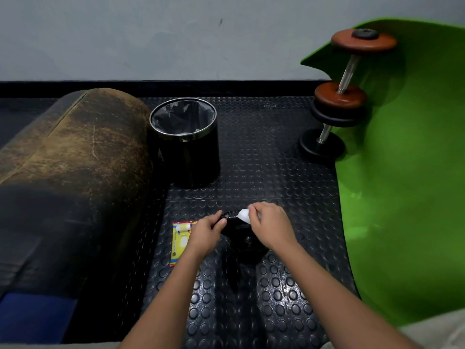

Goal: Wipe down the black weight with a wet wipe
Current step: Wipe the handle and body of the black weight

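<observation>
A dark rubber floor with raised round studs runs to a plain grey wall. Two bare hands meet over one black weight, glossy and dark, resting on the floor directly under them; its exact shape is hard to make out. The left hand grips the weight's left upper edge with curled fingers. The right hand pinches one white wet wipe against the weight's top. Just left of the left hand lies one yellow wipe packet, flat on the floor. Beyond the hands stands one black bin with a silver rim and dark liner. Far right of the right hand, one green mat curls upward, and two dumbbells rest at its edge. Far left sits one worn brown cushioned roll.
</observation>
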A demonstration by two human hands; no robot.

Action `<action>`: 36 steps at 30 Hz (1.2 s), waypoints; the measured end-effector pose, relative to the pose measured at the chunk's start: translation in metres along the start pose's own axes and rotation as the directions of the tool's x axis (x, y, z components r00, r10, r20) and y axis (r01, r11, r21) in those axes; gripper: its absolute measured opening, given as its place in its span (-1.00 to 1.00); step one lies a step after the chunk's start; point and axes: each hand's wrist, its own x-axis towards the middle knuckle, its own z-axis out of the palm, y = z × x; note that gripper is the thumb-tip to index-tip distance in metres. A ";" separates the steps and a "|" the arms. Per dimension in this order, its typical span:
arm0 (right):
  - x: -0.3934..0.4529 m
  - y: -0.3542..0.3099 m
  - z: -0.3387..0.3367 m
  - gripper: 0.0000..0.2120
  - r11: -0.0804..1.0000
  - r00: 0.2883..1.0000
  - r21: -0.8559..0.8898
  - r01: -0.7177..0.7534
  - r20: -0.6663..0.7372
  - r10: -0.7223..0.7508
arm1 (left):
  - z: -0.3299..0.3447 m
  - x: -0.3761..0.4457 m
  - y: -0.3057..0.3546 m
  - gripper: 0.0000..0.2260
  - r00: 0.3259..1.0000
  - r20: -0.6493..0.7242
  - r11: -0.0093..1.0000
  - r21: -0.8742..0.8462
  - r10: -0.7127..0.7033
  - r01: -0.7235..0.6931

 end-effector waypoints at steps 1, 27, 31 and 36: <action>0.000 0.002 -0.001 -0.66 1.000 1.000 0.008 0.012 0.005 -0.012 | 0.000 0.000 0.000 -0.60 1.000 0.003 1.000 -0.001 -0.002 0.002; -0.009 -0.023 0.010 -0.66 0.999 0.997 -0.018 0.039 -0.066 -0.040 | 0.011 0.019 0.008 -0.59 0.999 -0.023 0.999 -0.014 -0.036 0.036; -0.007 -0.002 -0.009 -0.71 0.981 0.989 0.130 -0.143 -0.005 0.145 | 0.011 0.019 0.006 -0.58 0.999 -0.013 0.999 -0.027 -0.032 0.031; 0.011 0.004 -0.027 -0.57 0.931 0.930 0.106 -0.348 0.161 0.330 | 0.014 0.023 0.012 -0.58 0.999 -0.006 0.999 -0.018 -0.039 0.038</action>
